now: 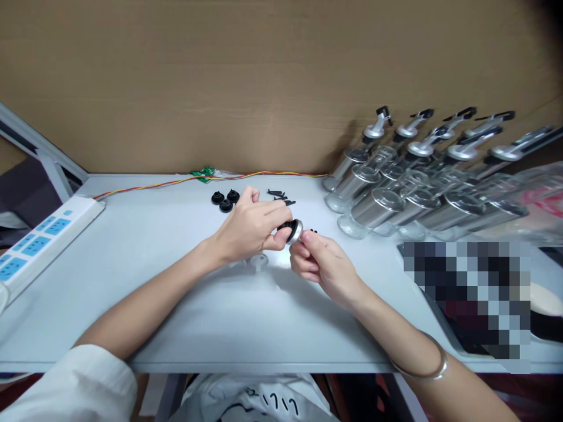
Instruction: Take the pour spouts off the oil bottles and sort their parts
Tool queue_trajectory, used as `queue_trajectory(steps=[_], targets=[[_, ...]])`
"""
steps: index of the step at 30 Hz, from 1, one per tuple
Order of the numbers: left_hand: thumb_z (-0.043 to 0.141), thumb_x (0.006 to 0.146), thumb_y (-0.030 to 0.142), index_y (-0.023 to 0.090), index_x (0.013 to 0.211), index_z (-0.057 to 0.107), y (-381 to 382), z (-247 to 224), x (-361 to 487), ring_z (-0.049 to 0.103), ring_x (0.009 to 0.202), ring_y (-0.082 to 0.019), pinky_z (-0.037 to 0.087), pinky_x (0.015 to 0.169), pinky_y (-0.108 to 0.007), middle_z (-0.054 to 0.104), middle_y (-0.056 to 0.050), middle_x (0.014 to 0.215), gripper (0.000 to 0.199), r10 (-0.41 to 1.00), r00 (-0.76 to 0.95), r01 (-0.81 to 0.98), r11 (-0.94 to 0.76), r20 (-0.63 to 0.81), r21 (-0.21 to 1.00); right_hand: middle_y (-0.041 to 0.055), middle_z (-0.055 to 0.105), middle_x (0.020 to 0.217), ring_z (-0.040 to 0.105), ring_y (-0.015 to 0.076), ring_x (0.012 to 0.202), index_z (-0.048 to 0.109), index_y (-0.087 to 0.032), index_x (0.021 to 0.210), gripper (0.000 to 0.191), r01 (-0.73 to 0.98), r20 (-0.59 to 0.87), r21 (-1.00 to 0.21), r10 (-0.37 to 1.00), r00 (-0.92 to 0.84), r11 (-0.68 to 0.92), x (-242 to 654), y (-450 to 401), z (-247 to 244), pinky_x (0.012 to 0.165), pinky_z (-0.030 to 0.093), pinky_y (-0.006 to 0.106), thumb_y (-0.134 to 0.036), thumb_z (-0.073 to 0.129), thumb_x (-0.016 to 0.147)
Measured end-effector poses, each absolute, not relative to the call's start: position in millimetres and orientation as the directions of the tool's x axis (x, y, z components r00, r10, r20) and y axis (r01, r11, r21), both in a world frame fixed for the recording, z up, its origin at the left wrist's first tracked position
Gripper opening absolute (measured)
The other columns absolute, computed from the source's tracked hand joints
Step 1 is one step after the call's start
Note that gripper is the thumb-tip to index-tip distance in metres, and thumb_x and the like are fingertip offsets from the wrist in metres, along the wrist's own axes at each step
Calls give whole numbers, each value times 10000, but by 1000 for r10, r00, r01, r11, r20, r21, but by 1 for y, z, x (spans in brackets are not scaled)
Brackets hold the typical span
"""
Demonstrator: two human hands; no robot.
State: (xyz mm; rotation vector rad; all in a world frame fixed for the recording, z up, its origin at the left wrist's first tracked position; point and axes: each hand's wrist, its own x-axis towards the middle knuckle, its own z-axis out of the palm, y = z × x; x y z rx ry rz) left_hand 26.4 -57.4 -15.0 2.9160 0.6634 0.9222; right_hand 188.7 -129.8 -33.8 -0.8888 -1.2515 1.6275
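Over the middle of the white table, my left hand [253, 228] is closed on a round black and silver stopper [296, 231], its silver face turned to the right. My right hand [323, 262] touches the silver side with thumb and forefinger pinched together; whatever they grip there is too small to make out. Behind my left hand lie three black ribbed plugs [226, 206] and several thin black pieces [281, 198]. Some tiny black bits [313, 231] show just behind my right hand. A clear plastic piece [258, 261] lies below my left hand.
Several glass and steel bottles with pourer tops [380, 205] crowd the back right. A blurred-out dark flat object [466, 299] lies at the right. A white power strip [48, 240] is at the left; a red-yellow cable [165, 184] runs along the back edge.
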Motion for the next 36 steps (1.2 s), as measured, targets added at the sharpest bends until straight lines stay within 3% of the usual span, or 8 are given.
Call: queue_trajectory(steps=[4, 8, 10, 12, 16, 25, 32, 36], targets=[[260, 875, 271, 196, 696, 426, -57, -15, 26, 273, 515, -122, 280, 700, -350, 485, 35, 583, 256, 443, 740, 376, -896, 506, 235, -49, 351, 535, 301, 81, 453, 364, -207, 656, 490, 219, 170, -945, 938, -303, 242, 198, -127, -37, 455, 271, 229, -626, 327, 906], [273, 816, 236, 196, 637, 357, -57, -15, 24, 229, 515, -123, 304, 672, -333, 418, 45, 524, 201, 517, 750, 405, -852, 412, 331, 8, 492, 592, 407, 124, 543, 502, -190, 702, 507, 685, 470, -424, 790, -393, 593, 212, -117, -37, 557, 274, 274, -571, 273, 947], [263, 815, 241, 197, 609, 316, -56, -14, 24, 226, 528, -129, 320, 663, -320, 364, 43, 506, 217, 557, 747, 426, -820, 363, 383, 24, 530, 619, 436, 141, 590, 551, -185, 732, 463, 751, 550, -169, 693, -466, 639, 217, -113, -37, 580, 267, 286, -481, 289, 975], [247, 831, 265, 198, 592, 275, -55, -13, 24, 238, 535, -130, 333, 652, -305, 305, 40, 501, 251, 589, 749, 437, -783, 303, 442, 26, 551, 640, 442, 149, 622, 578, -183, 781, 384, 761, 595, -3, 613, -521, 649, 219, -111, -36, 598, 266, 291, -396, 332, 986], [227, 861, 323, 199, 584, 220, -53, -8, 23, 237, 512, -119, 338, 638, -294, 231, 48, 499, 304, 608, 761, 431, -735, 227, 524, 28, 615, 729, 487, 166, 742, 595, -197, 869, 250, 781, 664, 106, 541, -517, 616, 216, -112, -34, 706, 267, 321, -335, 413, 972], [326, 827, 283, 198, 562, 198, -56, 3, 15, 224, 503, -101, 258, 506, -251, 202, 43, 513, 307, 622, 772, 408, -640, 127, 651, 12, 660, 836, 508, 192, 847, 596, -268, 897, 185, 819, 728, 41, 545, -417, 572, 211, -119, -37, 778, 244, 365, -377, 457, 952], [373, 824, 288, 186, 521, 337, -59, 22, 10, 312, 480, -94, 260, 477, -235, 291, 37, 475, 322, 600, 791, 458, -709, 118, 536, 21, 586, 696, 482, 178, 777, 589, -204, 777, 417, 598, 518, -545, 797, -310, 588, 204, -124, -32, 744, 296, 349, -460, 326, 974], [456, 828, 333, 183, 650, 547, -46, 38, -19, 445, 529, -107, 345, 510, -233, 511, 18, 567, 249, 739, 628, 562, -648, 244, 514, 12, 496, 633, 461, 153, 662, 480, -192, 615, 504, 380, 427, -821, 900, -86, 426, 214, -120, -34, 672, 347, 311, -517, 306, 958]])
